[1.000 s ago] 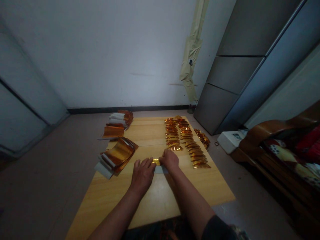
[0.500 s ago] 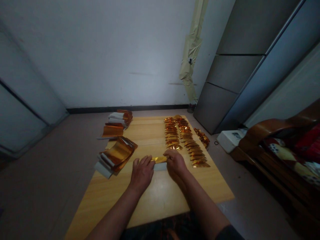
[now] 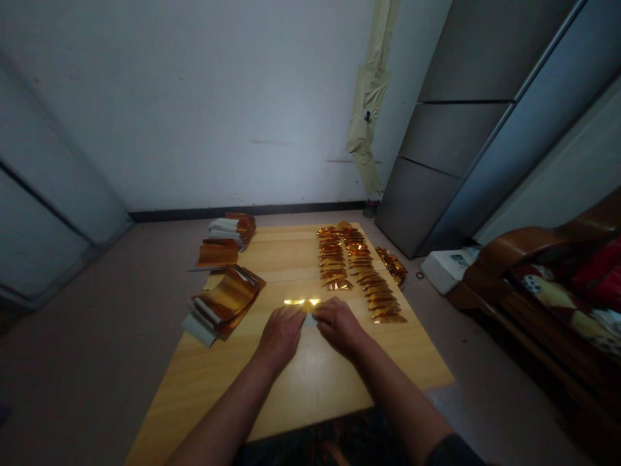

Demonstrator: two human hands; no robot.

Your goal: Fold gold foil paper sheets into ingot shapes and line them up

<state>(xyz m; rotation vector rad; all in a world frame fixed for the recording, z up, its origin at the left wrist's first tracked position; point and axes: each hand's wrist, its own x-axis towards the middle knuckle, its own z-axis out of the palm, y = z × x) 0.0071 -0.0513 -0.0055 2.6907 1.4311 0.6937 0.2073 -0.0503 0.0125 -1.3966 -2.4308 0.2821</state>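
Handling a gold sheet (image 3: 295, 302) on the tabletop (image 3: 310, 395)

Near the tabletop's middle, the left hand (image 3: 282, 335) lies over the sheet's left part, fingers close together; the right hand (image 3: 341, 327) bends its fingers at the right part. Whether either pinches it, I cannot tell. Stacked gold sheets (image 3: 227, 295) lie to the left, rows of folded gold pieces (image 3: 379, 291) to the right.

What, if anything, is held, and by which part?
Left hand and right hand touch the near side of a shiny gold foil strip; whether gripped is unclear.
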